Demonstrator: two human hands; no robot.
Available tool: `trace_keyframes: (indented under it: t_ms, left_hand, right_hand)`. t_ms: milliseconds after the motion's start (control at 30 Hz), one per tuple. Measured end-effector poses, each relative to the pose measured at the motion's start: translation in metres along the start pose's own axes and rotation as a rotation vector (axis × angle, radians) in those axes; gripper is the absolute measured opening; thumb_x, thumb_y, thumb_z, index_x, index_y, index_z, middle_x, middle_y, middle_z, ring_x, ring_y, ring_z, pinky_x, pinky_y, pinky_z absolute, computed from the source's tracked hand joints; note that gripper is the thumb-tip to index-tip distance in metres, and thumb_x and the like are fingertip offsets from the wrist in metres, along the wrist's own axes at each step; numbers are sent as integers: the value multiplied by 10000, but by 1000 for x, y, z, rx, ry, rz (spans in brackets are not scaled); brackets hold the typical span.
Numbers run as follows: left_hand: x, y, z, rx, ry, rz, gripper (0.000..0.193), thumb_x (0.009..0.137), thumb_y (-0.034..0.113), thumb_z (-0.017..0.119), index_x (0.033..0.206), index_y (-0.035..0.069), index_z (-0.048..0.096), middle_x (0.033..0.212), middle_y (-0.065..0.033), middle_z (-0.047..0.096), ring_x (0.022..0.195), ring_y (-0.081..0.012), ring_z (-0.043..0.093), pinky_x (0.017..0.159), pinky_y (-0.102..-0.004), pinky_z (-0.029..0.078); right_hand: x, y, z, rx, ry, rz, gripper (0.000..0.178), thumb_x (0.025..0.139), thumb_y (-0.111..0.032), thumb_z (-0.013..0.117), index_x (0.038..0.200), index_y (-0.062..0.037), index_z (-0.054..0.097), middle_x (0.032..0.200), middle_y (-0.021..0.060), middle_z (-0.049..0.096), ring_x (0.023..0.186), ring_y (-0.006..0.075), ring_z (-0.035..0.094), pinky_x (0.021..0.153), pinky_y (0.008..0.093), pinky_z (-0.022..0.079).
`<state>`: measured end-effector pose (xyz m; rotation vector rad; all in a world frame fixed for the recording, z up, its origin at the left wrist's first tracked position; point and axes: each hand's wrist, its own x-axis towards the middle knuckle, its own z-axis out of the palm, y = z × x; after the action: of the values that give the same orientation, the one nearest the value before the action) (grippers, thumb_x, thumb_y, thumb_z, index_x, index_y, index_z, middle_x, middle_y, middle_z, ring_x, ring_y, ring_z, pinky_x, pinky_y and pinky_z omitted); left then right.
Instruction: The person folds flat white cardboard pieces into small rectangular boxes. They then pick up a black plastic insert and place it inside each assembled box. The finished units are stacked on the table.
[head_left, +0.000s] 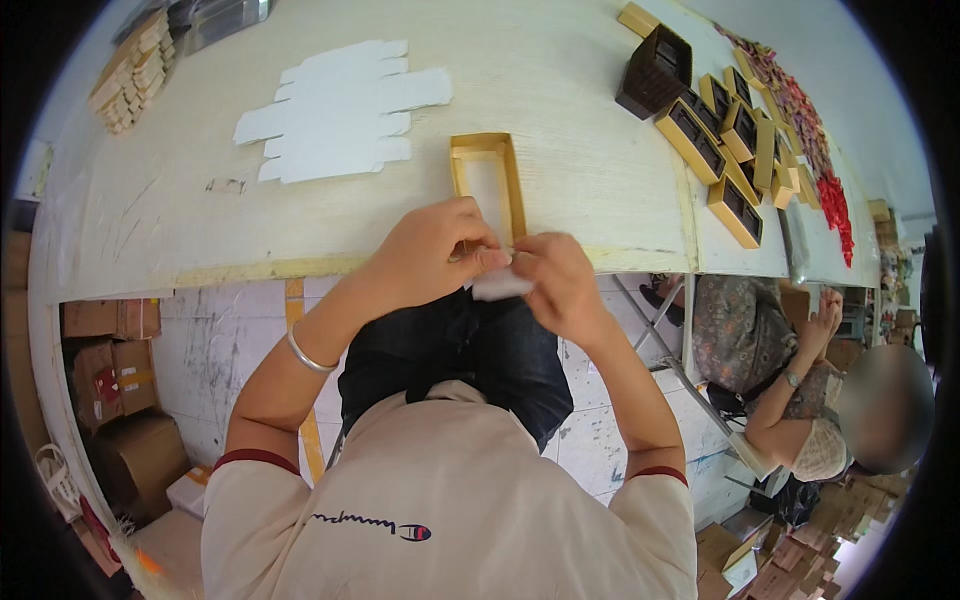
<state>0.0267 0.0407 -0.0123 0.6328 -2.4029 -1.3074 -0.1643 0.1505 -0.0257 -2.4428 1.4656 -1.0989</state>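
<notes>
Table [560, 120]: gold boxes [725, 140] w/ dark inserts lined up at right, flat white blanks [340, 110] unfolded. Gold frame [488, 185] empty at table edge. Left hand [430, 255] & right hand [555, 280] both pinch white paper [500, 285] just below frame; looks early.

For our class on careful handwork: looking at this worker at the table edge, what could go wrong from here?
1. Both hands, left hand and right hand, pinch a small white piece past the table edge; it might drop to the floor.
2. The gold frame lies right by the hands; a nudge may shift it.
3. The flat white card blanks lie loosely stacked and could slide.
</notes>
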Motion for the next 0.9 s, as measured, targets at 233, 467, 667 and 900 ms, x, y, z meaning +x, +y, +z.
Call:
trace_keyframes:
  t_ms: [233, 467, 667, 900]
  left_hand:
    - [1, -1, 0, -230, 107, -33, 329, 921, 232, 590, 1183, 52, 500, 974, -126, 579, 747, -211, 565, 689, -307, 463]
    - [-10, -3, 27, 114, 407, 152, 203, 858, 99, 639, 1033, 40, 554, 1014, -103, 565, 756, -286, 596, 668, -354, 492]
    - [-9, 1, 22, 302, 325, 189, 124, 781, 60, 681, 858, 5, 601, 849, -117, 597, 740, -306, 583, 631, -360, 482]
    - [4, 6, -20, 423, 139, 294, 266, 711, 191, 761, 838, 39, 584, 990, -123, 611, 884, -319, 576, 752, -370, 466]
  right_hand:
    - [19, -3, 23, 740, 308, 643, 184, 813, 20, 691, 950, -32, 580, 883, 81, 573, 618, 97, 461, 573, 229, 415]
    - [21, -13, 18, -301, 165, 47, 239, 712, -30, 687, 937, -42, 606, 1023, 132, 552, 715, 233, 531, 669, 353, 456]
    - [22, -8, 15, -222, -154, 170, 210, 697, -20, 651, 904, -46, 630, 849, 106, 553, 764, 266, 558, 645, 394, 435]
    - [32, -23, 3, 487, -166, 431, 292, 836, 53, 591, 1125, 10, 585, 1003, 141, 582, 860, 243, 601, 723, 311, 493]
